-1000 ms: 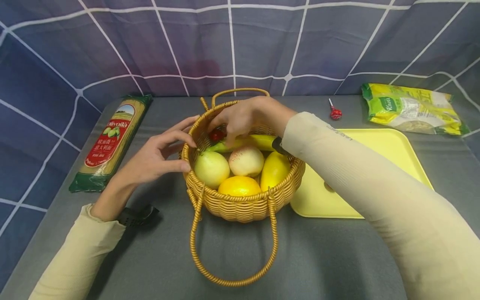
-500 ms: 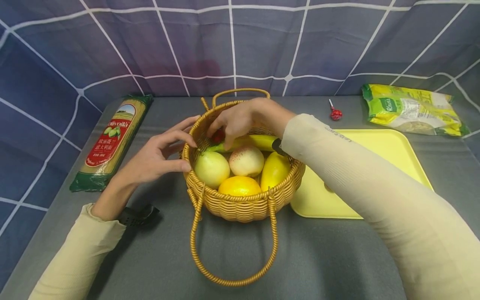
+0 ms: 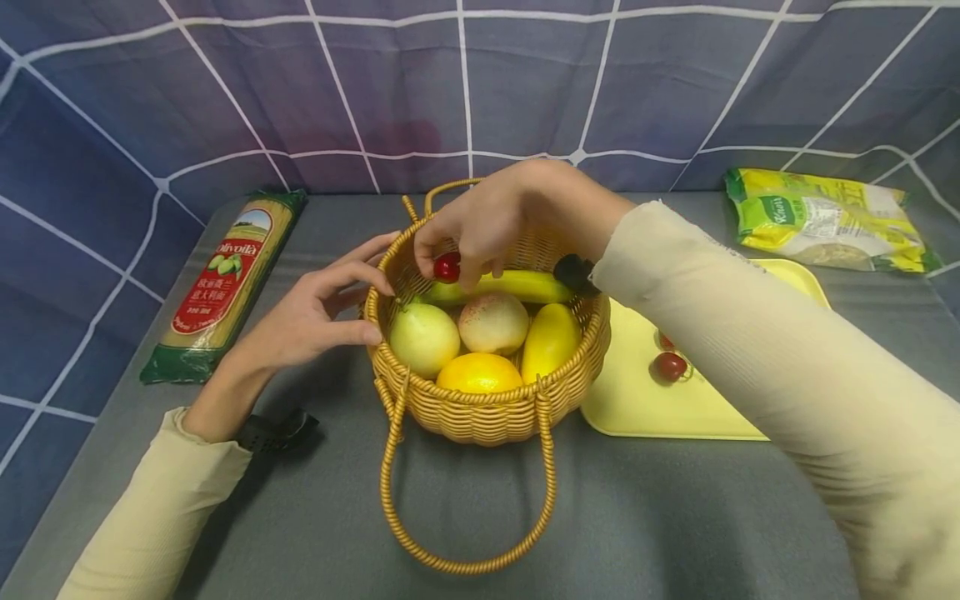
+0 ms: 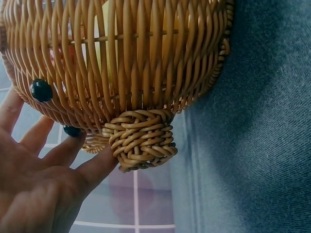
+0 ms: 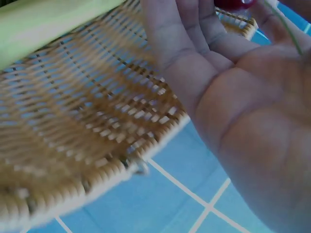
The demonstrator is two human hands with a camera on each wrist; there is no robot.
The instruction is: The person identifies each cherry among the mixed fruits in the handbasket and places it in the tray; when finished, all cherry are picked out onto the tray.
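Observation:
A woven wicker basket (image 3: 480,412) stands mid-table and holds a banana (image 3: 510,286), a pear (image 3: 423,336), a peach (image 3: 492,322), an orange (image 3: 478,372) and a yellow mango (image 3: 550,340). My right hand (image 3: 480,229) hovers over the basket's back rim and pinches a red cherry (image 3: 447,267) between its fingertips. In the right wrist view the cherry (image 5: 235,4) shows at the top edge above the palm. My left hand (image 3: 315,312) rests against the basket's left side with straight fingers (image 4: 92,167) touching the weave.
A yellow tray (image 3: 637,400) lies right of the basket with two cherries (image 3: 670,365) on it. A pasta packet (image 3: 221,283) lies at the left, a green-yellow bag (image 3: 821,218) at the back right. The basket's loose handle (image 3: 465,517) lies toward me.
My right hand has lifted up out of the basket with the cherry. My right arm has risen, uncovering the cherries on the tray. The left hand has stayed put.

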